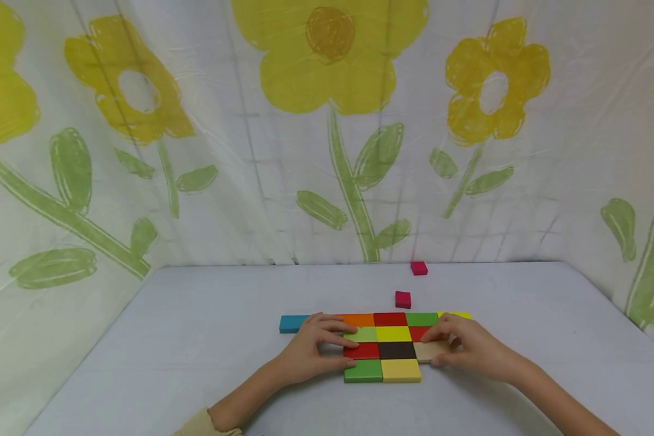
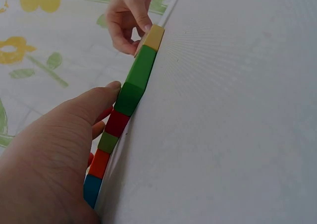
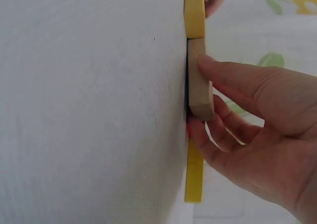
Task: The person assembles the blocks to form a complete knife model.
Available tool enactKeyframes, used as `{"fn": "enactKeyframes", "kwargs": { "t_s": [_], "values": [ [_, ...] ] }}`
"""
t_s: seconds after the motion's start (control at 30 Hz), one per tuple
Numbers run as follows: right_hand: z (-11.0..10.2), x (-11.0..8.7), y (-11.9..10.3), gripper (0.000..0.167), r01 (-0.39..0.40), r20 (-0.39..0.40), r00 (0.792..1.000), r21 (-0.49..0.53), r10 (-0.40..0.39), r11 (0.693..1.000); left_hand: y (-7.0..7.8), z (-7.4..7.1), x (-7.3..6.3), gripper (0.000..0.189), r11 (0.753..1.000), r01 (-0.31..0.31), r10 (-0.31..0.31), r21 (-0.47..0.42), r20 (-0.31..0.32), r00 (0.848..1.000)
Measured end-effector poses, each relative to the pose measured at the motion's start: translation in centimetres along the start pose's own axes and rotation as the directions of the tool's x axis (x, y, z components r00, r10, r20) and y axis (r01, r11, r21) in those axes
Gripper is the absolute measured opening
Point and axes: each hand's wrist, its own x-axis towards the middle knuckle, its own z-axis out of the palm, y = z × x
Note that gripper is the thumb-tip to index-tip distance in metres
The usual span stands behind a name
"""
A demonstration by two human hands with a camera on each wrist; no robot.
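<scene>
Flat coloured blocks lie side by side in stepped rows on the table. My right hand (image 1: 479, 352) pinches a plain wooden block (image 1: 429, 352) between thumb and fingers, at the right end of the third row, beside a dark brown block (image 1: 396, 350). In the right wrist view this wooden block (image 3: 199, 85) sits slightly tilted against its neighbours. My left hand (image 1: 307, 352) rests its spread fingertips along the rows' left side, on a light green block (image 1: 364, 334), a red block (image 1: 367, 350) and a green block (image 1: 363, 370). A pale yellow block (image 1: 401, 370) adjoins the green one.
The back row runs from a blue block (image 1: 291, 324) past an orange block (image 1: 358, 320) to a yellow block (image 1: 463, 315), partly behind my hands. Farther back lie two small crimson blocks, one nearer (image 1: 402, 300), one at the table's rear edge (image 1: 419, 268). A flower-printed curtain (image 1: 240, 181) hangs behind.
</scene>
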Motion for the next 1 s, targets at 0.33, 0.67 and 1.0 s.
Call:
{"fn": "enactKeyframes", "kwargs": {
  "t_s": [0.33,0.67,1.0],
  "values": [
    [0.16,-0.01,0.16,0.03,0.001,-0.009,1.0,0.012,-0.001,1.0,0.05,0.0,0.0,0.028,1.0,-0.002,0.002,-0.002,-0.001,1.0],
    [0.3,-0.04,0.28,0.03,0.016,-0.032,0.999,0.004,-0.016,1.0,0.12,-0.07,0.03,0.03,1.0,0.006,-0.006,-0.001,0.006,1.0],
    [0.0,-0.11,0.38,0.032,-0.013,-0.03,0.999,0.055,0.014,0.998,0.13,-0.01,0.04,0.029,1.0,0.005,-0.005,0.001,0.002,1.0]
  ]
}}
